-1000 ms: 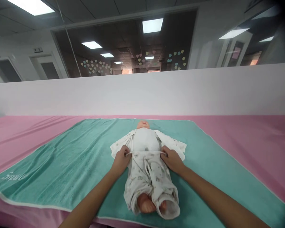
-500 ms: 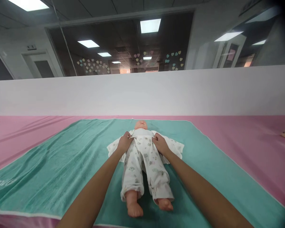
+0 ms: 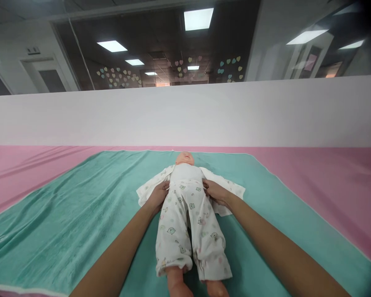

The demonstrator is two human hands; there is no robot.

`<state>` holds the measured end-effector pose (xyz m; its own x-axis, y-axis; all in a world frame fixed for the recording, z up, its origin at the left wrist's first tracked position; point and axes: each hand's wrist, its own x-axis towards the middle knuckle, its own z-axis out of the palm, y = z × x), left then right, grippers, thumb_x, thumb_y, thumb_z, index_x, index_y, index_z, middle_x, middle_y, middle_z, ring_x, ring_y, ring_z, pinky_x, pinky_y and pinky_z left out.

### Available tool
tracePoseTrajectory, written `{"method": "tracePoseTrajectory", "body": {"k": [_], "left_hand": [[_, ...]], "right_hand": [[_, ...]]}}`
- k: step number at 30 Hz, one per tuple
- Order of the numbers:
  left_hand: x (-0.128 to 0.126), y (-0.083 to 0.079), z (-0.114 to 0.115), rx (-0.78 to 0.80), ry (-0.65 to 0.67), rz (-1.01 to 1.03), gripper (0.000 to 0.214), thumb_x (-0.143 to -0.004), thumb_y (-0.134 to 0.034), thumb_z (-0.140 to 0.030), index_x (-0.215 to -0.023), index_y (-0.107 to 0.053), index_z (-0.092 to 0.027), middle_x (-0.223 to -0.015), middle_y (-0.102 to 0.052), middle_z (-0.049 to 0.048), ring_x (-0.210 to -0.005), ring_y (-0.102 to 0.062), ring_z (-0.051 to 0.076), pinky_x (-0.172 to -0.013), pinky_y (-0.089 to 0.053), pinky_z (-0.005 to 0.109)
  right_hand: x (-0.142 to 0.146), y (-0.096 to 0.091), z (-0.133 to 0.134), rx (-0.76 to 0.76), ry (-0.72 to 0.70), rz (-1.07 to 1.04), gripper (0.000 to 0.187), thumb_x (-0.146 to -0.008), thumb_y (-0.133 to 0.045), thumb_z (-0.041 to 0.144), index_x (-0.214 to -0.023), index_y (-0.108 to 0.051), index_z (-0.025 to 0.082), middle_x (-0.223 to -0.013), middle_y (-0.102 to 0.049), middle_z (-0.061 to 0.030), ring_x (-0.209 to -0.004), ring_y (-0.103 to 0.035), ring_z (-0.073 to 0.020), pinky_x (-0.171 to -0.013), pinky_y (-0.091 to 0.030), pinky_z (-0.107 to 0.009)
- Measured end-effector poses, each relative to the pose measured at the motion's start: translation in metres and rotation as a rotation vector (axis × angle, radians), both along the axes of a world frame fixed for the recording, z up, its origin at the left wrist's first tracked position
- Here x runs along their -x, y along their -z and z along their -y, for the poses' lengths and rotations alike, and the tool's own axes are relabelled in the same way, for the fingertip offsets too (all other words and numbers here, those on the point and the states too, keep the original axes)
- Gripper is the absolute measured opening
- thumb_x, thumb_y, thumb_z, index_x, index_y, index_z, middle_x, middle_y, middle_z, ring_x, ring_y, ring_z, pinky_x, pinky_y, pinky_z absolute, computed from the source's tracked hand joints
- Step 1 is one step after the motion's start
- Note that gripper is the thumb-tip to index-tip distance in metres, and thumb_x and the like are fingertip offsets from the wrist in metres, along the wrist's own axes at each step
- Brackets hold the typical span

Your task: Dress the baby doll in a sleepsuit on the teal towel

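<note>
The pants (image 3: 196, 200) lie between the two grips, pulled up to the waist of the doll (image 3: 185, 158), which rests on its back, head away from the person, legs toward them. The left grip (image 3: 157, 195) is at one side of the waistband, the right grip (image 3: 217, 192) at the other, both touching the cloth. Their fingers are bent, but the tips are partly hidden, so I cannot tell whether either pinches the fabric. Below the hems, the doll's lower legs show bare.

A printed top (image 3: 230, 186) is spread out to both sides of the doll's chest, its cloth close against the grips and partly covered by the right one. Under everything lies a green towel (image 3: 80, 214) on a pink sheet (image 3: 321, 181). Beyond stands a white wall (image 3: 185, 115).
</note>
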<state>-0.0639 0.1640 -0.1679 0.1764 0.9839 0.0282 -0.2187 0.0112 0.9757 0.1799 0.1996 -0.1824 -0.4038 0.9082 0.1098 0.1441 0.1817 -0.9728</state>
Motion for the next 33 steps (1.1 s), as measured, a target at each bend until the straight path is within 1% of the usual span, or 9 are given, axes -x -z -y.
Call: {"method": "tracePoseTrajectory", "body": {"k": [3, 6, 9, 14, 18, 20, 24, 27, 33], "left_hand": [[0.001, 0.009, -0.007, 0.016, -0.008, 0.103, 0.045, -0.050, -0.058, -0.002, -0.094, -0.066, -0.013, -0.094, -0.070, 0.0095, -0.088, -0.064, 0.025, -0.076, -0.050, 0.036], [0.002, 0.010, -0.005, 0.023, -0.042, 0.108, 0.040, -0.052, -0.061, -0.005, -0.091, -0.067, -0.012, -0.089, -0.071, 0.0092, -0.086, -0.065, 0.026, -0.075, -0.051, 0.036], [0.001, 0.002, 0.003, 0.022, -0.038, 0.066, 0.039, -0.058, -0.063, -0.011, -0.097, -0.066, -0.014, -0.091, -0.071, 0.0084, -0.088, -0.064, 0.025, -0.075, -0.051, 0.035], [-0.003, -0.010, 0.018, -0.008, 0.090, -0.031, 0.039, -0.064, -0.067, -0.016, -0.103, -0.065, -0.015, -0.095, -0.070, 0.0084, -0.093, -0.062, 0.027, -0.079, -0.049, 0.036], [-0.005, -0.013, 0.025, 0.049, 0.183, -0.024, 0.036, -0.065, -0.068, -0.019, -0.100, -0.067, -0.015, -0.092, -0.071, 0.0093, -0.094, -0.062, 0.028, -0.083, -0.048, 0.037], [-0.005, -0.014, 0.026, 0.099, 0.209, 0.001, 0.036, -0.064, -0.070, -0.020, -0.100, -0.067, -0.014, -0.091, -0.071, 0.0097, -0.094, -0.062, 0.028, -0.084, -0.048, 0.038], [-0.007, -0.014, 0.026, 0.157, 0.195, 0.021, 0.036, -0.065, -0.071, -0.023, -0.100, -0.066, -0.014, -0.093, -0.070, 0.0097, -0.095, -0.062, 0.028, -0.084, -0.048, 0.038], [-0.013, -0.015, 0.027, 0.124, 0.159, 0.073, 0.035, -0.064, -0.071, -0.020, -0.099, -0.066, -0.016, -0.093, -0.070, 0.0083, -0.093, -0.061, 0.027, -0.082, -0.049, 0.037], [-0.018, -0.014, 0.028, 0.094, 0.021, 0.063, 0.033, -0.064, -0.070, -0.026, -0.092, -0.068, -0.009, -0.081, -0.070, 0.0110, -0.082, -0.063, 0.028, -0.071, -0.051, 0.036]], "right_hand": [[-0.001, 0.002, 0.000, 0.048, -0.125, -0.149, 0.052, -0.054, -0.051, 0.008, -0.103, -0.061, 0.020, -0.099, -0.067, -0.0050, -0.095, -0.058, -0.0216, -0.077, -0.048, -0.033], [0.000, 0.005, 0.001, -0.006, -0.100, -0.178, 0.045, -0.057, -0.053, 0.010, -0.099, -0.064, 0.020, -0.100, -0.067, -0.0040, -0.098, -0.058, -0.0236, -0.083, -0.047, -0.036], [0.004, 0.006, 0.005, -0.011, -0.018, -0.196, 0.036, -0.064, -0.053, 0.016, -0.097, -0.066, 0.022, -0.097, -0.068, -0.0025, -0.095, -0.060, -0.0237, -0.086, -0.045, -0.038], [0.013, 0.007, 0.013, 0.218, 0.027, -0.316, 0.029, -0.074, -0.057, 0.030, -0.101, -0.064, 0.022, -0.093, -0.069, -0.0057, -0.090, -0.062, -0.0237, -0.081, -0.049, -0.038], [0.017, 0.007, 0.017, 0.455, -0.073, -0.399, 0.031, -0.076, -0.058, 0.035, -0.101, -0.062, 0.018, -0.087, -0.069, -0.0081, -0.086, -0.064, -0.0243, -0.078, -0.051, -0.039], [0.016, 0.006, 0.019, 0.506, -0.130, -0.421, 0.032, -0.076, -0.058, 0.035, -0.102, -0.061, 0.017, -0.085, -0.069, -0.0079, -0.086, -0.064, -0.0241, -0.078, -0.051, -0.040], [0.016, 0.003, 0.028, 0.487, -0.179, -0.432, 0.033, -0.075, -0.060, 0.032, -0.105, -0.059, 0.019, -0.086, -0.069, -0.0066, -0.086, -0.064, -0.0232, -0.079, -0.051, -0.039], [0.020, 0.000, 0.034, 0.441, -0.169, -0.388, 0.034, -0.074, -0.062, 0.034, -0.106, -0.059, 0.023, -0.088, -0.069, -0.0062, -0.087, -0.064, -0.0236, -0.079, -0.051, -0.039], [0.023, 0.003, 0.029, 0.179, -0.022, -0.176, 0.032, -0.068, -0.066, 0.034, -0.097, -0.065, 0.022, -0.083, -0.069, -0.0049, -0.082, -0.062, -0.0243, -0.072, -0.052, -0.037]]}}
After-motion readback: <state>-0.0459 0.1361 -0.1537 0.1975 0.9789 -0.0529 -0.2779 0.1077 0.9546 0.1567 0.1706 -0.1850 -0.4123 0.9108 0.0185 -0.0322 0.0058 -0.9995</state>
